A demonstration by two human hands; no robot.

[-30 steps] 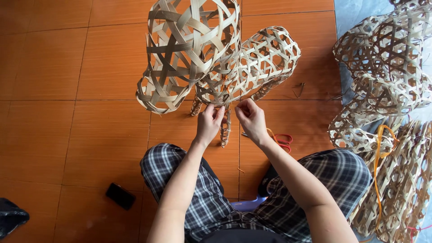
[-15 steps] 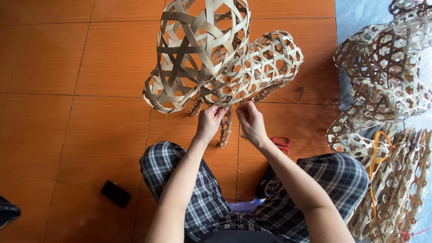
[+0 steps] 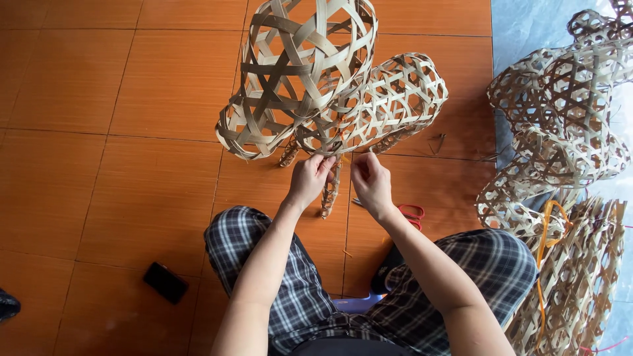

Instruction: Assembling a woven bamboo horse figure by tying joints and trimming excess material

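A woven bamboo animal figure (image 3: 343,99) stands on the orange tiled floor in front of me, with a big open-weave head and a finer-woven body. My left hand (image 3: 308,179) pinches the weave at the lower chest of the figure, just above one thin woven leg (image 3: 330,192). My right hand (image 3: 370,180) is right beside it, fingers closed on a bamboo strip at the same spot. Both forearms reach out over my checked trousers.
Red-handled scissors (image 3: 412,212) lie on the floor by my right wrist. A black phone (image 3: 165,283) lies at the lower left. Several more woven bamboo pieces (image 3: 560,125) are piled at the right, with an orange strip (image 3: 546,231) among them.
The view has shifted slightly, so the figure sits a little more to the right in frame. Both hands stay at the same spot on the figure's lower chest, fingers working the strip.
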